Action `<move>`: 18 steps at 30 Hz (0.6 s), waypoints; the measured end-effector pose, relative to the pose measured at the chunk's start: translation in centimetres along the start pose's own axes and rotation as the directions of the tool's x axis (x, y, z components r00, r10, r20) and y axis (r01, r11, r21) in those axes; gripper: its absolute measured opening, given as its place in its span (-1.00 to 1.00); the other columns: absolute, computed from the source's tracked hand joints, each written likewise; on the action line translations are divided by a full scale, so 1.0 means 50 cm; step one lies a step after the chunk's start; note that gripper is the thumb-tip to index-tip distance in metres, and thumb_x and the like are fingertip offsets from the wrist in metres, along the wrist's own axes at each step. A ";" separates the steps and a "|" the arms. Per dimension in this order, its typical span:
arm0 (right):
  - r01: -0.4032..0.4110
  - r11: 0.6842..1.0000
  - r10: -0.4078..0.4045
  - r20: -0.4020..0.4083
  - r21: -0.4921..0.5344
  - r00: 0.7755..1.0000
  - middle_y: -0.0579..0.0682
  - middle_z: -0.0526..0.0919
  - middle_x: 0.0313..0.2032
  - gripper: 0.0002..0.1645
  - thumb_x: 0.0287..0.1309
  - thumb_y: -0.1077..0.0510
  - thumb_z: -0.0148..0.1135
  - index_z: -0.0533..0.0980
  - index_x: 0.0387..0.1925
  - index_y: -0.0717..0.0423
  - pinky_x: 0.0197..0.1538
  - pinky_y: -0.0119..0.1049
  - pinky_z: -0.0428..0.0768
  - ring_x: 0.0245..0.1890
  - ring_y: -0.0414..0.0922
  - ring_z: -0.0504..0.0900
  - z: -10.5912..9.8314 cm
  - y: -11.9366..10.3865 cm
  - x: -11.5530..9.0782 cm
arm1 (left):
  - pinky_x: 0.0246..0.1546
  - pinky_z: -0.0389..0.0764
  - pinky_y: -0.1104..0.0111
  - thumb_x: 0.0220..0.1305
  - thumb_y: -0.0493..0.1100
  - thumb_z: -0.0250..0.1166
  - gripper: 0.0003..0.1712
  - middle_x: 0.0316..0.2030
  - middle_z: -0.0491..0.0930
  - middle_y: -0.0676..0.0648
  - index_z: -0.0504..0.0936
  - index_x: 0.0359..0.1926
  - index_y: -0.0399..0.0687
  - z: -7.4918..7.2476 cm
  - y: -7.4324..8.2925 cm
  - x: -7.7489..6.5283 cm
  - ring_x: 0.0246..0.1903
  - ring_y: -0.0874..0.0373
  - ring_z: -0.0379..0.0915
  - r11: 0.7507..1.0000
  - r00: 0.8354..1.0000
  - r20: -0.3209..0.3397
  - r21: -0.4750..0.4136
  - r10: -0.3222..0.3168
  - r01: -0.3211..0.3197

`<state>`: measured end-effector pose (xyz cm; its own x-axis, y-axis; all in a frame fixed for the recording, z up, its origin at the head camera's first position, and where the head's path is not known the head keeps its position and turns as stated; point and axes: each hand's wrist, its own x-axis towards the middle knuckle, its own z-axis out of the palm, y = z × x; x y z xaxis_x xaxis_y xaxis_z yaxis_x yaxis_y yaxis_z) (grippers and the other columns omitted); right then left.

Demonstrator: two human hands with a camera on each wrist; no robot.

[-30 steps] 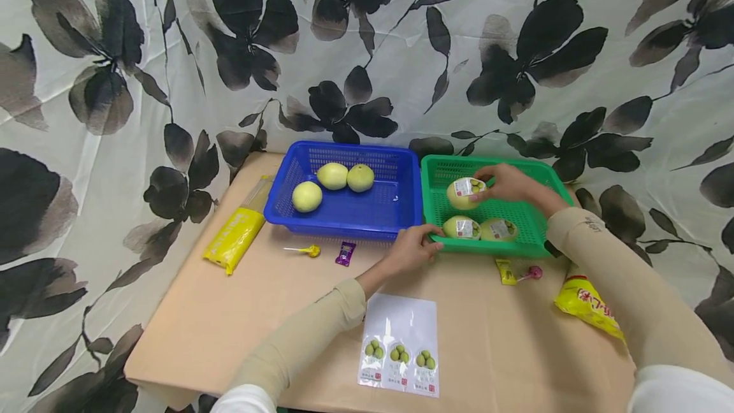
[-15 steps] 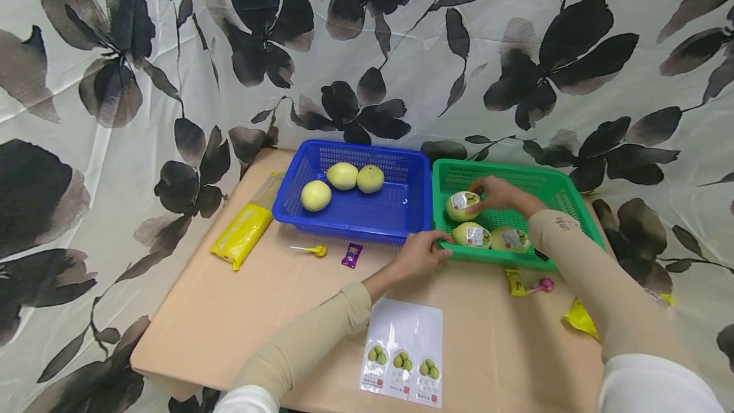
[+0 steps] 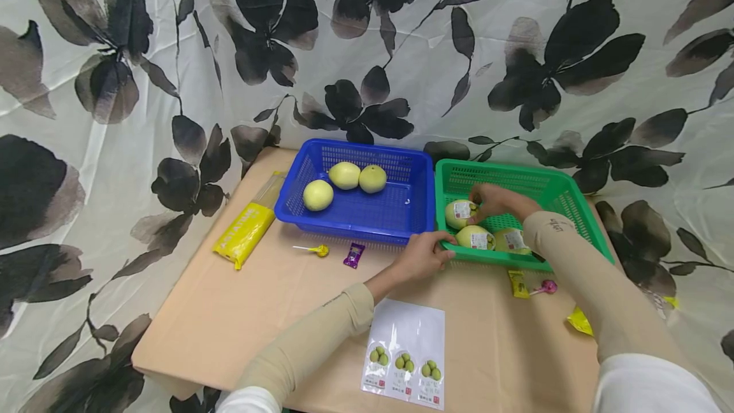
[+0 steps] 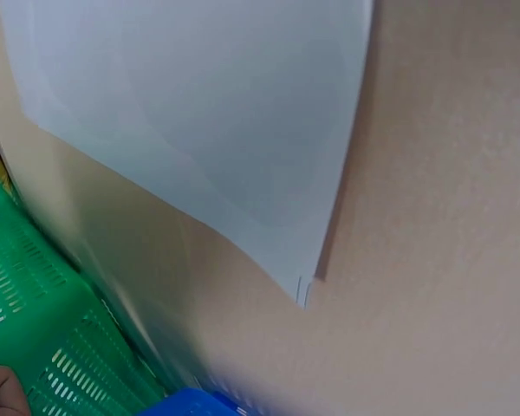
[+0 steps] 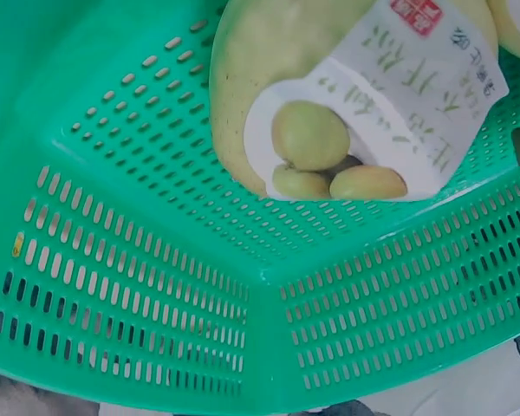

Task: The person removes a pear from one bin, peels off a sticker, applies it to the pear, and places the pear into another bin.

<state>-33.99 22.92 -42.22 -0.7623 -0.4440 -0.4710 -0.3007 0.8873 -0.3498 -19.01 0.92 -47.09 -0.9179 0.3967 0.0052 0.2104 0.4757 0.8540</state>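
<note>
In the head view my right hand (image 3: 497, 201) is inside the green basket (image 3: 579, 209), its thumb and fingers around a small pale-green melon (image 3: 453, 210) with a white label. That melon sits low at the basket's left side. Two more labelled melons lie in front of it, one melon (image 3: 473, 234) close by and another melon (image 3: 512, 238) to the right, partly behind my sleeve. A labelled melon (image 5: 243, 130) fills much of the right wrist view. My left hand (image 3: 422, 256) grips the green basket's front rim near its left corner.
A blue basket (image 3: 355, 229) with three unlabelled melons stands left. A sheet of printed labels (image 3: 404, 336) lies in front. Also there are a yellow packet (image 3: 245, 234), a yellow lollipop (image 3: 321, 250), a purple sweet (image 3: 353, 255), a yellow sweet (image 3: 518, 284) and a pink lollipop (image 3: 548, 286).
My right hand has lowered the labelled melon down and left beside the other two in the green basket. My left hand stays on the rim. The head view has shifted slightly.
</note>
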 end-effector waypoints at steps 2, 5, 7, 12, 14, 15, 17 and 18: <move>-0.006 1.000 0.006 0.018 0.006 1.000 0.56 0.44 0.28 -0.17 0.28 -0.01 0.46 0.32 0.28 0.50 0.29 0.23 0.51 0.29 0.41 0.47 -0.002 -0.003 -0.003 | -0.57 0.42 0.55 0.45 -0.14 0.35 -0.72 -0.63 0.59 0.13 0.69 0.13 -0.03 0.000 0.001 0.001 -0.63 0.38 0.48 1.000 1.000 0.005 -0.003 -0.002 0.002; -0.011 1.000 0.011 0.032 0.012 0.999 0.55 0.43 0.29 -0.17 0.29 0.00 0.46 0.32 0.29 0.50 0.30 0.23 0.51 0.30 0.42 0.46 -0.005 -0.006 -0.005 | -0.57 0.43 0.54 0.45 -0.13 0.35 -0.72 -0.63 0.60 0.12 0.69 0.13 -0.04 -0.001 0.000 0.002 -0.63 0.37 0.48 1.000 1.000 0.007 -0.005 -0.006 0.006; -0.016 1.000 0.016 0.038 0.006 0.999 0.54 0.42 0.31 -0.15 0.28 -0.01 0.46 0.32 0.32 0.48 0.31 0.23 0.51 0.31 0.41 0.45 -0.006 -0.007 -0.006 | -0.57 0.43 0.54 0.45 -0.13 0.35 -0.71 -0.63 0.60 0.12 0.69 0.13 -0.03 -0.001 0.001 0.002 -0.63 0.37 0.48 1.000 1.000 0.009 -0.007 -0.008 0.008; -0.028 0.999 0.029 0.067 -0.023 0.997 0.54 0.39 0.36 -0.09 0.29 -0.05 0.46 0.28 0.40 0.43 0.32 0.25 0.49 0.35 0.42 0.42 -0.012 -0.011 -0.007 | -0.57 0.43 0.54 0.45 -0.13 0.35 -0.71 -0.63 0.60 0.12 0.69 0.13 -0.02 -0.002 0.003 -0.002 -0.63 0.38 0.49 1.000 1.000 0.007 -0.010 -0.007 0.007; -0.028 0.999 0.030 0.079 -0.029 0.996 0.54 0.37 0.37 -0.06 0.30 -0.05 0.45 0.25 0.43 0.43 0.34 0.26 0.48 0.37 0.43 0.40 -0.015 -0.014 -0.008 | -0.56 0.43 0.55 0.45 -0.13 0.35 -0.71 -0.64 0.60 0.11 0.69 0.13 -0.02 -0.003 0.004 -0.003 -0.63 0.38 0.48 1.000 1.000 0.005 -0.014 -0.004 0.004; -0.028 0.999 0.030 0.082 -0.030 0.996 0.54 0.37 0.37 -0.05 0.30 -0.04 0.44 0.23 0.44 0.43 0.35 0.25 0.47 0.37 0.43 0.40 -0.015 -0.016 -0.009 | -0.56 0.43 0.54 0.45 -0.13 0.35 -0.70 -0.63 0.60 0.11 0.69 0.14 -0.03 -0.004 0.004 -0.004 -0.64 0.37 0.48 1.000 1.000 0.005 -0.017 -0.003 0.003; -0.028 0.999 0.030 0.088 -0.030 0.996 0.53 0.37 0.38 -0.03 0.31 -0.04 0.43 0.21 0.46 0.45 0.36 0.25 0.46 0.38 0.43 0.39 -0.017 -0.019 -0.012 | -0.54 0.43 0.54 0.45 -0.13 0.35 -0.66 -0.63 0.61 0.08 0.67 0.19 -0.03 -0.007 0.001 -0.007 -0.63 0.36 0.48 1.000 1.000 0.006 -0.020 0.008 -0.008; -0.030 0.999 0.033 0.091 -0.030 0.995 0.53 0.36 0.38 -0.02 0.32 -0.04 0.42 0.19 0.47 0.45 0.37 0.25 0.45 0.39 0.42 0.39 -0.018 -0.021 -0.013 | -0.55 0.42 0.53 0.45 -0.13 0.35 -0.63 -0.62 0.62 0.07 0.65 0.22 -0.02 -0.009 -0.001 -0.010 -0.63 0.34 0.48 1.000 1.000 0.006 -0.026 0.012 -0.012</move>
<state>-33.68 22.42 -40.84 -0.7166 -0.4240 -0.5538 -0.2941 0.9037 -0.3113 -18.72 0.35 -46.93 -0.9133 0.4071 0.0123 0.2123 0.4502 0.8673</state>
